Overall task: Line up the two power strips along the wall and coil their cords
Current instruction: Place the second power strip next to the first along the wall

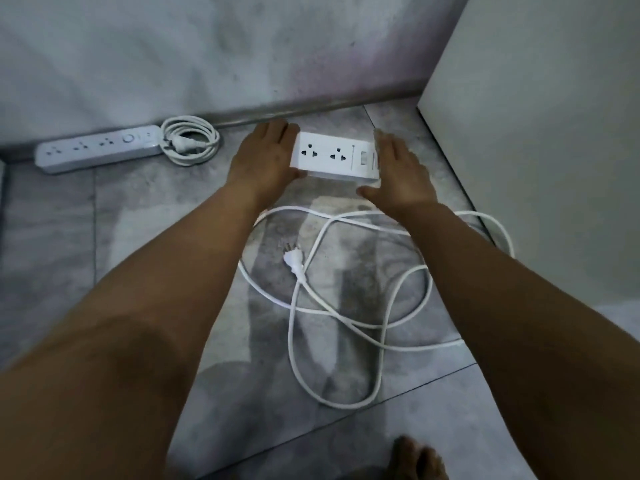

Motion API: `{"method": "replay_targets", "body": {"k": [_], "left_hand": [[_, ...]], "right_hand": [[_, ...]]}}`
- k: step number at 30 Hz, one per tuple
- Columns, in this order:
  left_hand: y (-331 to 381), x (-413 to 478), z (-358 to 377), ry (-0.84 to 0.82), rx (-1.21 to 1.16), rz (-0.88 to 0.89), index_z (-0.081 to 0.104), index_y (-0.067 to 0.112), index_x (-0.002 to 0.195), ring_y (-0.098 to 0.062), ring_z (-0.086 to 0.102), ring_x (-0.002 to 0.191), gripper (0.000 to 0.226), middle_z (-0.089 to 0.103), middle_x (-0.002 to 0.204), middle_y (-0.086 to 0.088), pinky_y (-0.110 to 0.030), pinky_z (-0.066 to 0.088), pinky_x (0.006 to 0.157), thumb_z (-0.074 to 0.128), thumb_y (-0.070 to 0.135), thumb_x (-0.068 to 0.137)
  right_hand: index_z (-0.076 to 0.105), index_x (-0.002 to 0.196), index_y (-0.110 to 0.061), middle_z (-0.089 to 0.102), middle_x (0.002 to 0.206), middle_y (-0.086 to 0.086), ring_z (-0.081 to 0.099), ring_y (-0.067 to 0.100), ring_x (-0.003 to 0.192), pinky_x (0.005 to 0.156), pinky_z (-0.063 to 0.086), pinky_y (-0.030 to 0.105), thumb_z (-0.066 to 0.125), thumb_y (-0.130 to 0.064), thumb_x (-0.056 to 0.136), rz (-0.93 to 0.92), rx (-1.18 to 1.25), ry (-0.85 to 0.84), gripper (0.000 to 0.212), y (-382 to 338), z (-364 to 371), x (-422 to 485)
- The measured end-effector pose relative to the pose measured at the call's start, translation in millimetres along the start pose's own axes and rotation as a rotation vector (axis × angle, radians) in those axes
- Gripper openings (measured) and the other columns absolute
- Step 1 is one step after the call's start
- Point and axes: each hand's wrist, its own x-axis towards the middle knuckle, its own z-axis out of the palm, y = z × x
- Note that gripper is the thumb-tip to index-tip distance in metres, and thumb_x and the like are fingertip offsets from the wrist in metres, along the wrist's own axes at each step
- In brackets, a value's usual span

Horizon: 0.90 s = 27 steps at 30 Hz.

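Note:
A long white power strip [98, 148] lies against the skirting at the left, its cord wound in a neat coil [190, 140] at its right end. A shorter white power strip [334, 157] with two sockets sits on the floor close to the wall. My left hand [266, 154] presses flat against its left end and my right hand [401, 168] against its right end, clamping it between them. Its loose white cord [346, 306] sprawls in tangled loops on the tiles behind my hands, with the plug [293, 263] lying inside the loops.
A grey wall [207, 57] with a metal skirting [311, 110] runs across the back. A white cabinet side [536, 133] stands at the right, and part of the cord runs along its base. My bare foot [415, 459] shows at the bottom edge.

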Motion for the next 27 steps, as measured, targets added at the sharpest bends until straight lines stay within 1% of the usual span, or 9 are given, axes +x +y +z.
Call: {"method": "replay_targets", "body": {"k": [2,5,11,14,18,21,23,25,27], "left_hand": [[-1.1,-3.5,-9.7,0.040,0.011,-0.016,0.048,-0.001,0.132,-0.041,0.046,0.119,0.069,0.050,0.130,-0.023,-0.047,0.037,0.094,0.077,0.030,0.077],[-6.6,-12.4,-20.8,0.107,0.044,-0.021,0.054,-0.001,0.122,-0.041,0.051,0.111,0.066,0.055,0.120,-0.023,-0.048,0.041,0.087,0.081,0.031,0.071],[-19.8,-20.6,-38.9,0.238,0.054,-0.099,0.054,-0.003,0.126,-0.043,0.053,0.107,0.067,0.056,0.118,-0.025,-0.048,0.043,0.083,0.077,0.032,0.074],[-24.0,-21.3,-45.3,0.242,0.012,-0.112,0.052,-0.004,0.130,-0.043,0.051,0.111,0.067,0.054,0.122,-0.025,-0.048,0.042,0.087,0.076,0.029,0.077],[-32.1,-24.1,-37.3,0.218,-0.019,-0.106,0.051,-0.007,0.133,-0.046,0.053,0.113,0.070,0.056,0.122,-0.029,-0.048,0.044,0.093,0.077,0.024,0.075],[-37.2,-30.5,-22.6,0.153,-0.007,-0.085,0.049,-0.006,0.135,-0.045,0.051,0.121,0.067,0.054,0.131,-0.029,-0.049,0.042,0.100,0.074,0.020,0.078],[-40.1,-36.1,-11.9,0.120,0.006,-0.074,0.046,-0.003,0.139,-0.044,0.044,0.131,0.067,0.047,0.141,-0.027,-0.049,0.036,0.108,0.072,0.018,0.082],[-44.0,-40.2,-1.9,0.062,0.018,-0.076,0.037,0.002,0.147,-0.040,0.030,0.143,0.067,0.034,0.153,-0.022,-0.048,0.024,0.117,0.066,0.019,0.089],[-50.6,-42.1,10.1,0.008,0.042,-0.070,0.031,0.006,0.150,-0.036,0.022,0.147,0.068,0.027,0.158,-0.018,-0.047,0.017,0.120,0.062,0.020,0.092]], "right_hand": [[0.019,0.154,-0.016,0.027,0.157,0.011,0.039,0.035,0.136,0.105,0.037,0.047,0.073,-0.033,0.083,-0.032,-0.001,0.001,0.091,-9.2,-4.6,7.3],[0.034,0.146,-0.016,0.045,0.140,0.015,0.052,0.037,0.120,0.093,0.044,0.045,0.072,-0.026,0.083,-0.059,-0.018,0.043,0.074,-22.1,-11.8,17.0],[0.049,0.128,-0.006,0.050,0.132,0.017,0.056,0.040,0.106,0.081,0.047,0.045,0.070,-0.013,0.078,-0.224,-0.046,0.213,0.055,-46.9,-34.2,36.9],[0.050,0.128,-0.006,0.050,0.131,0.015,0.055,0.037,0.108,0.081,0.045,0.042,0.068,-0.008,0.079,-0.234,-0.044,0.244,0.052,-56.7,-38.8,42.7],[0.048,0.132,-0.009,0.049,0.134,0.013,0.052,0.035,0.115,0.085,0.046,0.040,0.067,-0.007,0.080,-0.198,0.011,0.214,0.055,-59.5,-26.9,42.7],[0.047,0.132,-0.008,0.049,0.133,0.013,0.051,0.036,0.115,0.077,0.043,0.038,0.065,-0.003,0.081,-0.183,-0.026,0.216,0.055,-58.4,-14.0,44.6],[0.049,0.128,-0.006,0.050,0.130,0.015,0.053,0.038,0.110,0.071,0.042,0.038,0.064,0.000,0.080,-0.193,-0.063,0.196,0.051,-58.0,-5.4,49.9],[0.050,0.127,-0.005,0.050,0.130,0.015,0.054,0.038,0.107,0.074,0.046,0.041,0.065,0.001,0.079,-0.197,-0.074,0.169,0.050,-56.1,3.2,58.4],[0.050,0.129,-0.006,0.050,0.132,0.015,0.055,0.038,0.108,0.078,0.047,0.041,0.066,0.000,0.079,-0.191,-0.072,0.153,0.053,-51.7,11.6,68.1]]}}
